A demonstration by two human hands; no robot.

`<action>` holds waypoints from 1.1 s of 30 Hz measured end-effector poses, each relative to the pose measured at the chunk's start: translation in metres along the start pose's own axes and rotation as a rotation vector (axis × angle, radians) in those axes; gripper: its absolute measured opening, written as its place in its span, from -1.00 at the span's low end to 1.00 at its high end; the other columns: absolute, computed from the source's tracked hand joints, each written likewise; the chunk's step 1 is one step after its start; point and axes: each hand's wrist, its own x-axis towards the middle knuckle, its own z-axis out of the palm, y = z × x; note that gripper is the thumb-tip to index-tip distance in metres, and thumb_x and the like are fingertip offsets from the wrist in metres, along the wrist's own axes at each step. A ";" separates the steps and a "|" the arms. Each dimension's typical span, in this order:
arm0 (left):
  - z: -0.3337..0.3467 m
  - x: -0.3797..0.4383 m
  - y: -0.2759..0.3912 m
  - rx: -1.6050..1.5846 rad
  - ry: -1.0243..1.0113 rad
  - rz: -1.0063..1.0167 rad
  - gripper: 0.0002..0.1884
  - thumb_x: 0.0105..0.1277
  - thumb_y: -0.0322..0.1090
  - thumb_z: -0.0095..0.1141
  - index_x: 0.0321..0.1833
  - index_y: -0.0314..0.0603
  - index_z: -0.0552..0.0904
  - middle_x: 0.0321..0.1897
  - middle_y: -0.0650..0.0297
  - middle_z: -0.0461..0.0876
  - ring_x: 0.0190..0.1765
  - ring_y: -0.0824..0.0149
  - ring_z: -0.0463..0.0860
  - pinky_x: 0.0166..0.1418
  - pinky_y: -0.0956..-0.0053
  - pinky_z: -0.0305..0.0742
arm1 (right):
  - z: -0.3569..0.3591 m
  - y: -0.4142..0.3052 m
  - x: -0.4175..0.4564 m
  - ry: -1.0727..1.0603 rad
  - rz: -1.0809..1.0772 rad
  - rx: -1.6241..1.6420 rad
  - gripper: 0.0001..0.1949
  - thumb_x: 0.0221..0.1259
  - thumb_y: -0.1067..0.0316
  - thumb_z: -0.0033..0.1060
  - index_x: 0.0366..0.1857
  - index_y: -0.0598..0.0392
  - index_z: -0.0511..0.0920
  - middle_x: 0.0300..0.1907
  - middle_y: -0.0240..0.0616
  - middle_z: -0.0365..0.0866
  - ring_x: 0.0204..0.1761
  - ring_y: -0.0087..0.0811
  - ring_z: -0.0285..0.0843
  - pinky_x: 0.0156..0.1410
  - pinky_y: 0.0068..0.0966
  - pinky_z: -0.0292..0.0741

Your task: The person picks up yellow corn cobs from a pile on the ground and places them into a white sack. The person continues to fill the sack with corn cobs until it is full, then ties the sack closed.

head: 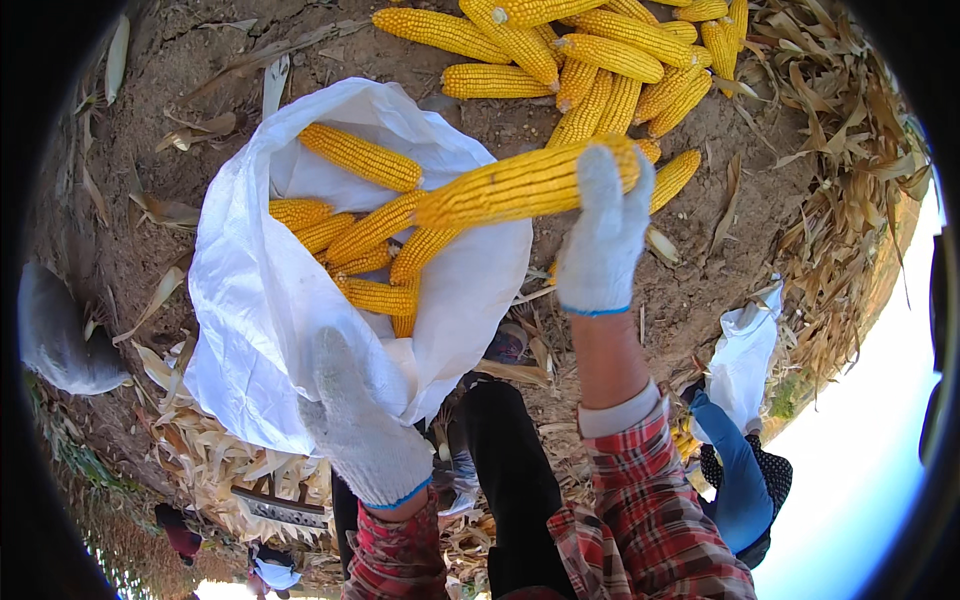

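A white woven sack (247, 330) stands with its mouth wide, and several yellow ears of corn (360, 156) lie inside. My left hand (367, 427), in a white knit glove with a blue cuff edge, grips the sack's near rim; its fingertips lie against the fabric. My right hand (606, 232), gloved the same way, holds a husked ear of corn (510, 184) by its right end. That ear's left end is over the right part of the sack's mouth. Beyond my right hand, a pile of husked corn ears (615, 56) lies on bare soil.
Dry corn husks and leaves (840, 187) are heaped at the right and below the sack (217, 465). A filled whitish sack (56, 330) stands at far left. At lower right, a person in blue (739, 480) is beside another white sack (746, 352). More people (274, 566) are at lower left.
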 end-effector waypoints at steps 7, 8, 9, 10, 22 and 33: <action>0.010 -0.003 -0.006 -0.042 -0.040 0.052 -0.43 0.46 -0.45 0.02 0.55 -0.15 0.40 0.33 -0.31 0.41 0.33 -0.25 0.53 0.34 0.07 0.53 | -0.047 0.095 -0.072 -0.507 0.257 -0.510 -0.66 0.36 0.15 0.37 0.05 0.14 0.65 -0.21 -0.20 0.74 -0.15 -0.35 0.67 0.02 -0.38 0.61; 0.012 -0.004 -0.012 -0.035 -0.051 0.083 -0.44 0.49 -0.43 0.01 0.56 -0.14 0.40 0.33 -0.30 0.41 0.34 -0.24 0.53 0.33 0.07 0.53 | -0.067 0.108 -0.053 -0.304 0.344 -0.510 -0.62 0.35 0.12 0.37 0.07 0.15 0.64 -0.18 -0.13 0.75 -0.12 -0.24 0.70 0.05 -0.31 0.61; 0.008 -0.003 -0.014 -0.010 -0.036 0.116 -0.46 0.51 -0.42 0.00 0.56 -0.13 0.39 0.33 -0.29 0.41 0.34 -0.22 0.53 0.33 0.07 0.54 | -0.077 0.117 -0.030 -0.118 0.431 -0.484 -0.59 0.34 0.08 0.38 0.09 0.17 0.63 -0.15 -0.07 0.77 -0.08 -0.14 0.73 0.08 -0.24 0.62; 0.008 -0.003 -0.016 0.008 -0.039 0.112 -0.47 0.53 -0.40 -0.01 0.56 -0.12 0.39 0.34 -0.27 0.41 0.34 -0.20 0.53 0.33 0.07 0.54 | -0.095 0.119 -0.003 -0.079 0.268 -0.699 -0.56 0.33 0.07 0.39 0.11 0.17 0.62 -0.12 -0.03 0.76 -0.05 -0.07 0.73 0.10 -0.21 0.62; 0.032 -0.012 0.008 -0.103 -0.107 -0.245 -0.43 0.46 -0.46 0.00 0.54 -0.31 0.35 0.29 -0.27 0.49 0.27 -0.25 0.54 0.35 0.01 0.45 | -0.058 0.123 0.148 0.153 0.346 -0.906 -0.24 0.07 -0.14 0.53 0.11 0.39 0.51 0.05 0.11 0.69 0.02 -0.05 0.73 0.12 -0.17 0.65; 0.032 -0.020 -0.005 0.209 -0.112 0.028 -0.47 0.57 -0.37 -0.03 0.59 -0.11 0.36 0.37 -0.21 0.37 0.37 -0.14 0.51 0.33 0.12 0.53 | -0.039 0.097 -0.087 -1.089 0.458 -0.379 -0.66 0.32 0.26 0.36 0.08 0.19 0.62 -0.04 -0.21 0.69 0.04 -0.40 0.65 0.17 -0.38 0.60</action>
